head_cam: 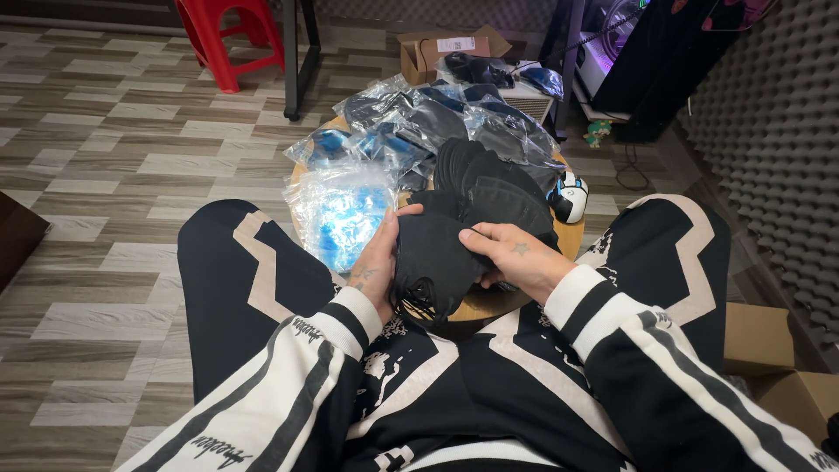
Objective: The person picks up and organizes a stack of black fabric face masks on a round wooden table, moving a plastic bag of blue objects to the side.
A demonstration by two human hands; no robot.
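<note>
Black-and-white striped sleeves reach forward from the bottom of the head view, over knees in black trousers with pale bands. Both hands close on one stack of black face masks (434,262) held just above the near edge of the round wooden surface (572,238). The left hand (377,260) cups the stack's left side, its grip wrapped around it with the thumb on top. The right hand (516,259) pinches the right side, thumb lying across the top mask.

Behind the stack sits a loose pile of black masks (489,183). Clear plastic bags (339,210) with blue contents cover the surface's left part, and bags of dark masks (419,118) lie farther back. A white and black mouse (570,197) rests at the right edge. An open cardboard box (437,51) and a red plastic stool (229,37) stand on the floor beyond.
</note>
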